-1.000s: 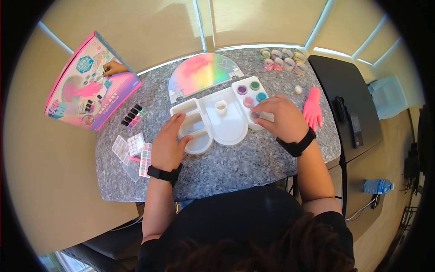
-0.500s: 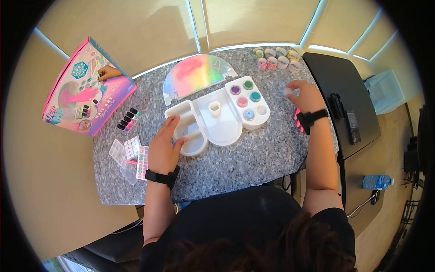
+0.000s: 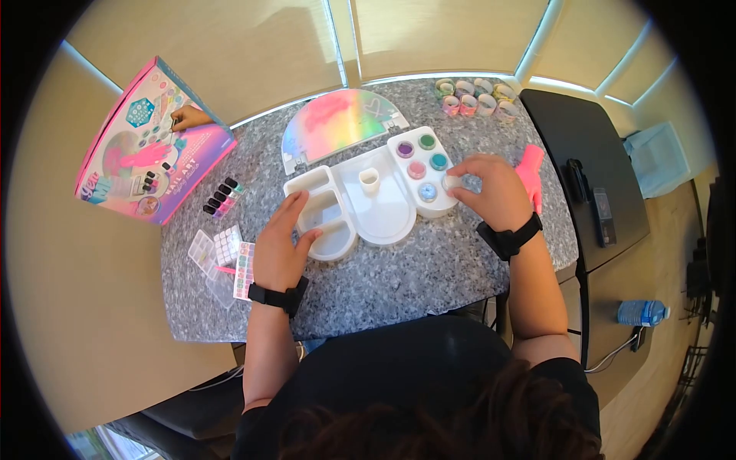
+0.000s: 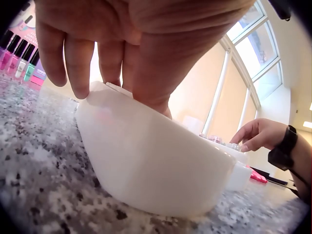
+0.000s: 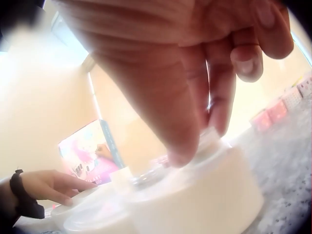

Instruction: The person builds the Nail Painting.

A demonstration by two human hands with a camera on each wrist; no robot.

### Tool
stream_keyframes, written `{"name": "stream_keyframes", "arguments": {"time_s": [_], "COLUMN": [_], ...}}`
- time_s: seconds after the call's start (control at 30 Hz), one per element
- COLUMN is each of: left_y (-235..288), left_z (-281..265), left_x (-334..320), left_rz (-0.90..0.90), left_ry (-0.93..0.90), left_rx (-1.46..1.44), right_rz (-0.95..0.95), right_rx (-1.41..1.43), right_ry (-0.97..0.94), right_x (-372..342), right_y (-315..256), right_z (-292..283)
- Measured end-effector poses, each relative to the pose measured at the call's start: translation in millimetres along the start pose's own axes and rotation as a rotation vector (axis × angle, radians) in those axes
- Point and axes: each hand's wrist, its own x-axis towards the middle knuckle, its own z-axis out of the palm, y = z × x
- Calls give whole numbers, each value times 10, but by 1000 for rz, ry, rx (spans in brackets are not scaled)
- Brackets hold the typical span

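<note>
Head view shows the right hand (image 3: pixel 494 192) with its fingers pinched narrow on a small clear pot (image 3: pixel 451 182) at the white tray's (image 3: pixel 385 221) right end, just beside a pale blue pot (image 3: pixel 428 192). The left hand (image 3: pixel 280 249) rests loosely spread fingers on the tray's left compartments; the tray sits on the speckled grey surface (image 3: pixel 376 299), a rainbow-coloured semicircular panel (image 3: pixel 333 126) behind it.

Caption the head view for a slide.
Right hand pinches a small clear pot at one end of a white tray; left hand touches the other.
</note>
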Motion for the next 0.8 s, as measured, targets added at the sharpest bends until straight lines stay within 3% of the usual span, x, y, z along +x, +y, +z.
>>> {"name": "stream_keyframes", "arguments": {"time_s": [0.3, 0.47, 0.7, 0.8], "left_y": [-78, -50, -118, -138], "left_z": [-21, -47, -192, -585], "left_x": [-10, -30, -135, -160], "left_rz": [-33, -79, -40, -145], "left_ry": [18, -20, -14, 253], "left_rx": [-31, -98, -123, -186], "right_rz": [-9, 95, -115, -131], "right_rx": [76, 107, -135, -140], "right_ry": [50, -24, -21, -91], "right_x": [-75, -71, -254, -402], "right_y": [195, 85, -316, -268], "right_z": [147, 108, -38, 89]}}
